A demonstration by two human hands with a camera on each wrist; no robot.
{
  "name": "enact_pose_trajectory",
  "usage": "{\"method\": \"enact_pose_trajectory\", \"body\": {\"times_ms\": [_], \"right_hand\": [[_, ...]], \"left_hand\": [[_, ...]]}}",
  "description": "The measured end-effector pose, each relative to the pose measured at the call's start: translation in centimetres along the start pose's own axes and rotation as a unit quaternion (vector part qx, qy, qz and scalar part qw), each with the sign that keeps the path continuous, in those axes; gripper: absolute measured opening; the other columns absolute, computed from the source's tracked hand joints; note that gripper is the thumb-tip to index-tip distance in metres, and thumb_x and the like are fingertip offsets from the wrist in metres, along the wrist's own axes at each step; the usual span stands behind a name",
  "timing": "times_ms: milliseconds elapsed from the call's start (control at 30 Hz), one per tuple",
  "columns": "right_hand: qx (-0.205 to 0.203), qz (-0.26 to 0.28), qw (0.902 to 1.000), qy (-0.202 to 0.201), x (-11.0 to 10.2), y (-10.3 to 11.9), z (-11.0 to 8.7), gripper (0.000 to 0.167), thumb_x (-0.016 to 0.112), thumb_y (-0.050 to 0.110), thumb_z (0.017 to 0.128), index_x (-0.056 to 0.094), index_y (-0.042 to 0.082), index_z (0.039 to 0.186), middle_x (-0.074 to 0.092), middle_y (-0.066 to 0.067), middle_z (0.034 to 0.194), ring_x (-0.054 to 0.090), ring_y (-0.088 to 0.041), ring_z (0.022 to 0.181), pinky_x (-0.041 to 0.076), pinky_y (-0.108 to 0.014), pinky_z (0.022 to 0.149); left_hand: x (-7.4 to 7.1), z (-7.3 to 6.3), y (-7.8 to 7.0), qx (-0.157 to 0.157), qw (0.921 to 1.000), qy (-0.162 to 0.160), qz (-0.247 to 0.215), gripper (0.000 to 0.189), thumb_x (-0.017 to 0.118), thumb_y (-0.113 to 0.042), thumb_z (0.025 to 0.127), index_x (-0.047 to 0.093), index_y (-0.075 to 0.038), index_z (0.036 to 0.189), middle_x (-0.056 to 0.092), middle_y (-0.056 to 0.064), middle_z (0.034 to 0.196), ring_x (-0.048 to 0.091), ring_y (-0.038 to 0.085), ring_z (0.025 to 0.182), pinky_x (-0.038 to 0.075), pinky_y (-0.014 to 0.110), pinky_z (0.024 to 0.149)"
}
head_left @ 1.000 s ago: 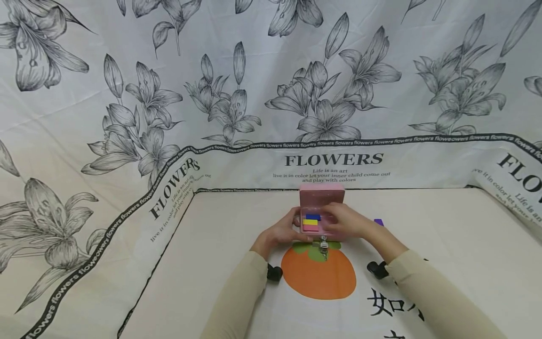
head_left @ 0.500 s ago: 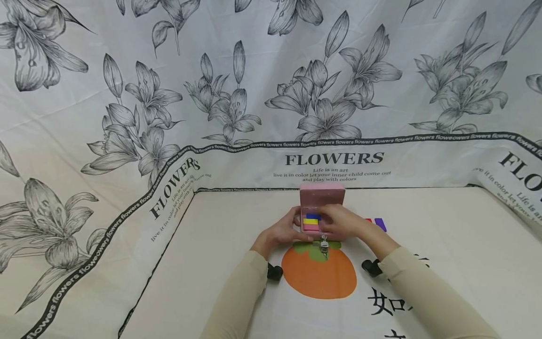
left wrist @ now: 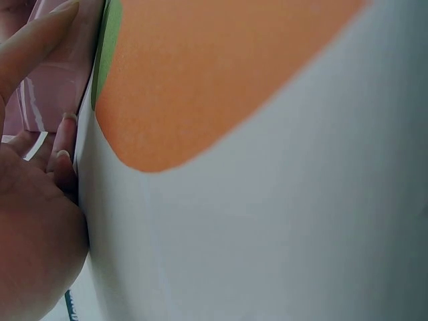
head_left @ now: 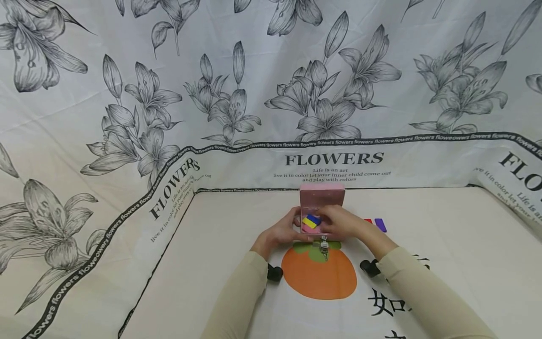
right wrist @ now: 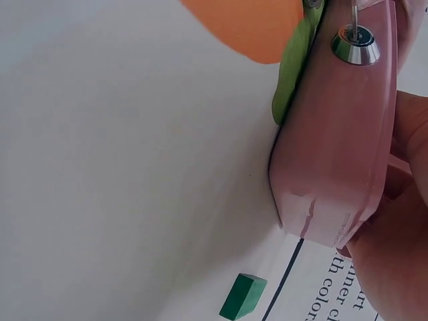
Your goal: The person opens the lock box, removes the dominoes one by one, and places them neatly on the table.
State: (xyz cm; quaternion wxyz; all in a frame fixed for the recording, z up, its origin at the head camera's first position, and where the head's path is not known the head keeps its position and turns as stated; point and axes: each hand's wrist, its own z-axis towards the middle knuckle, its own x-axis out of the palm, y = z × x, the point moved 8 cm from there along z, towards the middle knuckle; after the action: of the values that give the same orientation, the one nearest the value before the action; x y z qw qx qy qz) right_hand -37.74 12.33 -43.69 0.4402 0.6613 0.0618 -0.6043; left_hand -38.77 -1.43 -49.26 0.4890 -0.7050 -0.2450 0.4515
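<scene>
A pink metal cash box stands with its lid up near the back of the cloth-covered table. A key hangs from the lock on its front. My left hand grips the box's left side, thumb at the front and fingers behind. Inside lie a blue block, a tilted yellow block and a pink block. My right hand reaches over the right side, fingers down in the box beside the blue block. Its fingertips are hidden, so I cannot tell whether they pinch anything.
Right of the box, a red block shows partly behind my right forearm, with a purple block beside it. The right wrist view shows a green block near the box. A flower-printed cloth wall closes off the back.
The blue and yellow blocks have turned to a slant inside the box, and the pink one has shifted. My right forearm has moved slightly left, uncovering the red block. My left hand stays put.
</scene>
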Motion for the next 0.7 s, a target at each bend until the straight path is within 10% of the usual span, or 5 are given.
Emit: {"method": "enact_pose_trajectory", "body": {"times_ms": [700], "right_hand": [[0.032, -0.022, 0.9981, 0.048, 0.7, -0.7, 1.8, 0.04, 0.077, 0.011, 0.091, 0.066, 0.003, 0.128, 0.068, -0.007, 0.105, 0.059, -0.021, 0.089, 0.051, -0.039, 0.081]], "left_hand": [[0.0, 0.1, 0.0, 0.004, 1.0, 0.006, -0.003, 0.094, 0.09, -0.019, 0.08, 0.033, -0.021, 0.155, 0.053, 0.004, 0.118, 0.05, 0.02, 0.106, 0.039, 0.036, 0.094]]}}
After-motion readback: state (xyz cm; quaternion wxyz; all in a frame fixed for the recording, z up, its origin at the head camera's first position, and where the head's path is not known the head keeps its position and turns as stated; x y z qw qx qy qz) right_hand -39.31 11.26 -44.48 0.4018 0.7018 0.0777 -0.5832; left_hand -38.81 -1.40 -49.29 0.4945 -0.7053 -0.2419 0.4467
